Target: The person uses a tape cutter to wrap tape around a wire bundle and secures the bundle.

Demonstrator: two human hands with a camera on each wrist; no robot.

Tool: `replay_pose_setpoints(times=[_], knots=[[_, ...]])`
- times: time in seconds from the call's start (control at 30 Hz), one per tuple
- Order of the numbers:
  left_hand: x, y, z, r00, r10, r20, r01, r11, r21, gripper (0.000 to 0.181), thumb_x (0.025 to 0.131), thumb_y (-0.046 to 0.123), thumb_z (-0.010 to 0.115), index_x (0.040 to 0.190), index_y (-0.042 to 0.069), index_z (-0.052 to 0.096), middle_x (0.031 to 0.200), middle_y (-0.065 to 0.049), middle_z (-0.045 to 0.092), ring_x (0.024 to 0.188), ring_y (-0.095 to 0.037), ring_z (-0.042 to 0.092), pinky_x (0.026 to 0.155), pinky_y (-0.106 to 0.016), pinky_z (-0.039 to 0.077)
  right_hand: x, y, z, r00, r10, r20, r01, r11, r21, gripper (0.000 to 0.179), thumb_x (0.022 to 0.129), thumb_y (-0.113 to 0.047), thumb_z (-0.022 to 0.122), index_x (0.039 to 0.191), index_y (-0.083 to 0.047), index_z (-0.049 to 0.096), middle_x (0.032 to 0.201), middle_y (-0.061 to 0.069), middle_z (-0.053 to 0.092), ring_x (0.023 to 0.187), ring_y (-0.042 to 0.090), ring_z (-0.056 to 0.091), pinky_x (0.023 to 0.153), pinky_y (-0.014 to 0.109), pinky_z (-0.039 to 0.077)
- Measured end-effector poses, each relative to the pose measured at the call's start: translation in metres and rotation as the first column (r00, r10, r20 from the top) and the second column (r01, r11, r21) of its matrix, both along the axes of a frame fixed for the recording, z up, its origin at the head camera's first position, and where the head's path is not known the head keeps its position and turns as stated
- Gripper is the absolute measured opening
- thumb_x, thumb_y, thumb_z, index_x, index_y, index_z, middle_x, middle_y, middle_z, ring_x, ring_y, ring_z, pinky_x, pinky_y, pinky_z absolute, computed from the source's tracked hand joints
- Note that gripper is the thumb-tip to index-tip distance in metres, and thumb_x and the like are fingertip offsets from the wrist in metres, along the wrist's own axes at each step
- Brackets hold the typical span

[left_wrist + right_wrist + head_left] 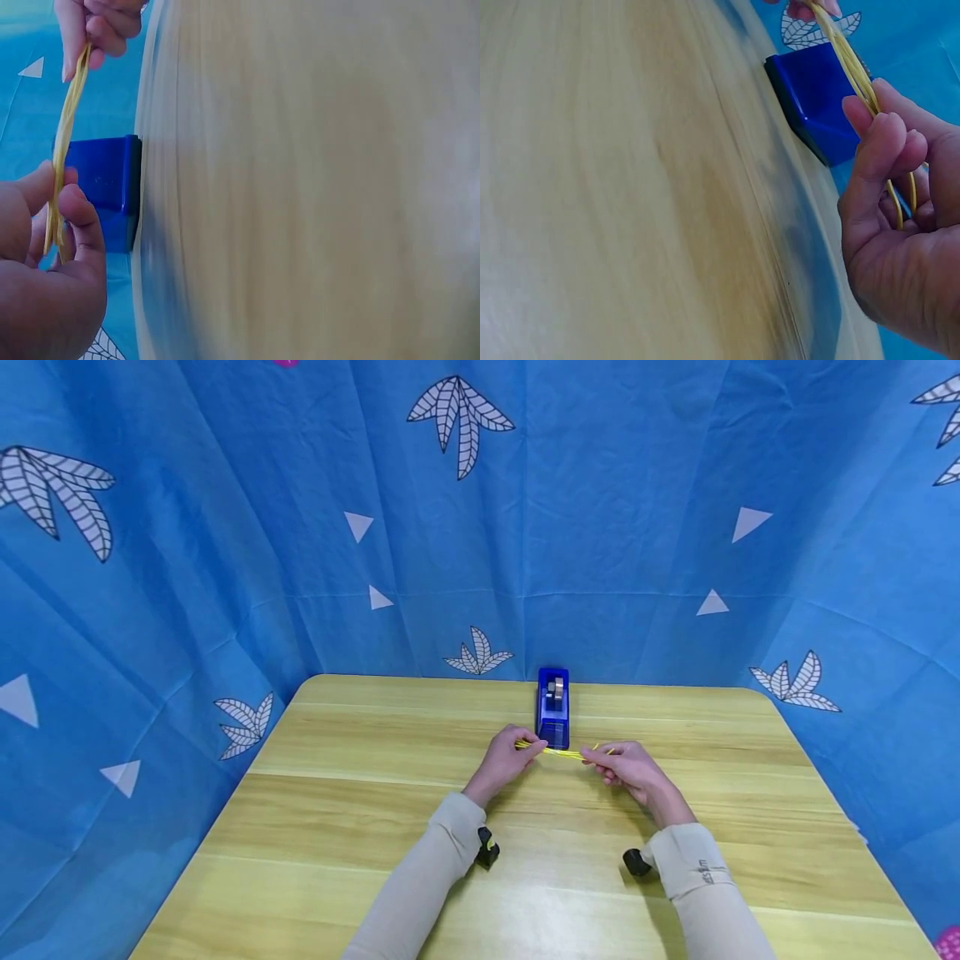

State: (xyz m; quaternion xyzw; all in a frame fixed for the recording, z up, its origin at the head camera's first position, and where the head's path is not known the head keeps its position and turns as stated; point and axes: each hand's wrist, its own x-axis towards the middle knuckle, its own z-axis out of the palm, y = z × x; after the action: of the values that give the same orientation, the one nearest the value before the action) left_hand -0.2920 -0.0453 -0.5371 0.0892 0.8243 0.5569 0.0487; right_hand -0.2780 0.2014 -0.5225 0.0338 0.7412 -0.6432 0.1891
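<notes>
A bundle of thin yellow strands (564,754) is stretched between the two hands above the table. My left hand (504,762) pinches one end of it between thumb and fingers; in the left wrist view short ends of the strands (69,120) stick out past the grip. My right hand (632,770) pinches the other end, and loose strand ends show behind the fingers in the right wrist view. Just beyond the bundle stands a blue tape dispenser (553,710). Neither hand appears to grip it; whether the bundle touches its front is unclear.
The wood-grain table (360,827) reaches back to a blue patterned curtain (615,510) that also hangs along both sides. Black wrist cameras (487,848) sit at the cuffs of both pale sleeves (420,885).
</notes>
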Motion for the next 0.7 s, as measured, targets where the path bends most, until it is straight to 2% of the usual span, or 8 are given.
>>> replay_pose_setpoints(times=[0.07, 0.13, 0.23, 0.33, 0.47, 0.57, 0.63, 0.7], knots=[[-0.0003, 0.0021, -0.0012, 0.999, 0.034, 0.007, -0.034, 0.999, 0.033, 0.021, 0.1, 0.024, 0.072, 0.109, 0.005, 0.068, 0.114, -0.01, 0.059, 0.066, -0.009, 0.057, 0.06, -0.021, 0.053, -0.0004, -0.0001, -0.0017, 0.999, -0.011, -0.031, 0.011, 1.0, -0.003, 0.03, 0.097, -0.024, 0.075, 0.101, 0.005, 0.077, 0.072, -0.003, 0.064, 0.055, 0.002, 0.05, 0.054, 0.017, 0.05], [0.0, 0.0037, -0.0018, 0.997, 0.059, 0.049, -0.065, 0.991, 0.118, 0.029, 0.098, 0.02, 0.073, 0.117, 0.001, 0.062, 0.115, -0.012, 0.058, 0.069, -0.01, 0.06, 0.062, -0.023, 0.057, -0.0006, -0.0004, -0.0023, 0.998, -0.02, -0.064, 0.021, 1.0, 0.013, 0.03, 0.097, -0.022, 0.076, 0.102, 0.007, 0.077, 0.072, -0.002, 0.064, 0.055, 0.003, 0.052, 0.055, 0.018, 0.053], [0.0016, 0.0056, -0.0024, 0.984, 0.08, 0.16, -0.121, 0.958, 0.261, 0.039, 0.096, 0.016, 0.076, 0.123, -0.003, 0.054, 0.108, -0.012, 0.064, 0.072, -0.012, 0.067, 0.071, -0.028, 0.062, -0.0006, -0.0003, -0.0029, 0.993, -0.018, -0.118, 0.027, 0.997, 0.074, 0.035, 0.095, -0.024, 0.077, 0.105, 0.01, 0.076, 0.071, -0.003, 0.065, 0.055, 0.005, 0.056, 0.058, 0.02, 0.055], [0.0037, 0.0068, -0.0026, 0.966, 0.056, 0.254, -0.146, 0.924, 0.354, 0.034, 0.096, 0.013, 0.075, 0.118, -0.006, 0.059, 0.098, -0.014, 0.073, 0.075, -0.013, 0.072, 0.082, -0.031, 0.063, 0.0001, -0.0006, -0.0029, 0.988, -0.034, -0.148, 0.055, 0.989, 0.14, 0.039, 0.093, -0.029, 0.08, 0.102, 0.009, 0.077, 0.067, -0.002, 0.064, 0.056, 0.008, 0.058, 0.059, 0.022, 0.054], [0.0051, 0.0074, -0.0009, 0.959, 0.014, 0.282, -0.138, 0.895, 0.424, 0.018, 0.097, 0.007, 0.072, 0.107, -0.006, 0.067, 0.094, -0.016, 0.077, 0.077, -0.012, 0.074, 0.088, -0.033, 0.063, 0.0012, -0.0014, -0.0025, 0.986, -0.039, -0.165, 0.063, 0.988, 0.143, 0.039, 0.093, -0.028, 0.08, 0.102, 0.01, 0.076, 0.066, -0.001, 0.063, 0.058, 0.009, 0.057, 0.062, 0.024, 0.058], [0.0054, 0.0074, 0.0001, 0.961, 0.014, 0.277, -0.14, 0.885, 0.444, 0.012, 0.096, 0.004, 0.072, 0.104, -0.003, 0.067, 0.094, -0.015, 0.077, 0.076, -0.012, 0.074, 0.088, -0.033, 0.063, 0.0014, -0.0018, -0.0025, 0.986, -0.05, -0.16, 0.068, 0.992, 0.107, 0.042, 0.094, -0.025, 0.079, 0.113, 0.011, 0.072, 0.076, -0.003, 0.065, 0.063, 0.008, 0.059, 0.067, 0.027, 0.062], [0.0057, 0.0073, 0.0003, 0.959, 0.019, 0.283, -0.147, 0.885, 0.441, 0.01, 0.096, 0.004, 0.072, 0.103, -0.002, 0.067, 0.093, -0.015, 0.077, 0.074, -0.011, 0.074, 0.088, -0.032, 0.063, 0.0011, -0.0018, -0.0027, 0.987, -0.079, -0.143, 0.089, 0.994, 0.067, 0.047, 0.096, -0.026, 0.077, 0.126, 0.009, 0.068, 0.09, -0.001, 0.067, 0.066, 0.009, 0.062, 0.071, 0.027, 0.064], [0.0061, 0.007, 0.0, 0.959, 0.023, 0.283, -0.148, 0.891, 0.429, 0.011, 0.096, 0.005, 0.072, 0.103, -0.001, 0.067, 0.094, -0.016, 0.077, 0.074, -0.011, 0.074, 0.088, -0.031, 0.063, 0.0007, -0.0011, -0.0033, 0.988, -0.103, -0.116, 0.106, 0.994, 0.02, 0.059, 0.098, -0.03, 0.074, 0.142, 0.005, 0.057, 0.108, 0.005, 0.064, 0.071, 0.01, 0.064, 0.077, 0.028, 0.064]])
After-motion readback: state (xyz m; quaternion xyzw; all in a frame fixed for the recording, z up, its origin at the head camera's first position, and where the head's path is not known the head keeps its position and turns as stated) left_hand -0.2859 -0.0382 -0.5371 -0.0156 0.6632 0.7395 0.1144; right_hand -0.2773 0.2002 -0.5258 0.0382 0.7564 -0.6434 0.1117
